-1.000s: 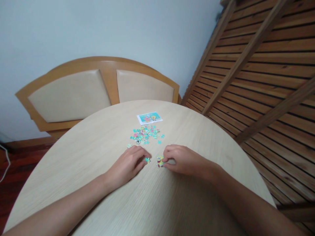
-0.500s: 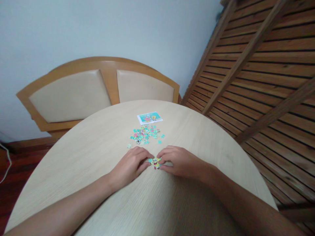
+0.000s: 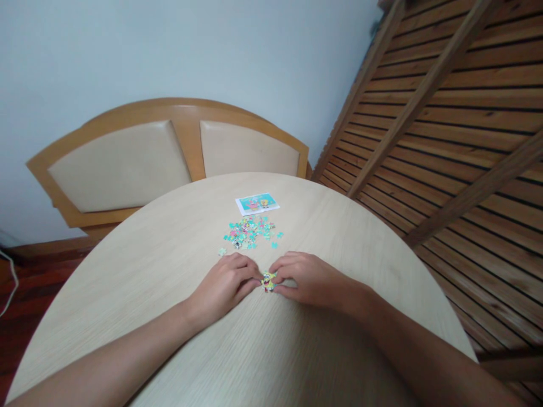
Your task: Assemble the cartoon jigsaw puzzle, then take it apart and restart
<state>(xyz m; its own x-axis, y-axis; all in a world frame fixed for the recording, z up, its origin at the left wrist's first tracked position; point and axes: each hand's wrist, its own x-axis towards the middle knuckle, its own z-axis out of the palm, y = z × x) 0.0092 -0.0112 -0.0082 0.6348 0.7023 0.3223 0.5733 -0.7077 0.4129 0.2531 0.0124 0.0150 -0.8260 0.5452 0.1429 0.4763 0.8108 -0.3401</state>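
Note:
A small cluster of joined jigsaw puzzle pieces [image 3: 267, 281], showing a yellow cartoon figure, lies on the table between my hands. My left hand [image 3: 231, 281] grips its left edge, thumb and fingers closed together there. My right hand [image 3: 305, 278] pinches the right edge between thumb and fingertips. Just beyond lies a loose heap of puzzle pieces [image 3: 250, 230], mostly turquoise with some pink and yellow. Behind the heap is a picture card [image 3: 257, 203] with a pink and a yellow figure on turquoise.
The round pale wooden table [image 3: 169, 362] fills the foreground. A wooden bench back [image 3: 186, 141] with cream padding stands behind it, against a pale wall. Slatted wood [image 3: 445, 141] rises along the right. A white cable [image 3: 12, 280] hangs at the far left.
My left thumb and fingers have come closer together at the cluster's left side, covering the turquoise part that showed there. My right hand is nearly still.

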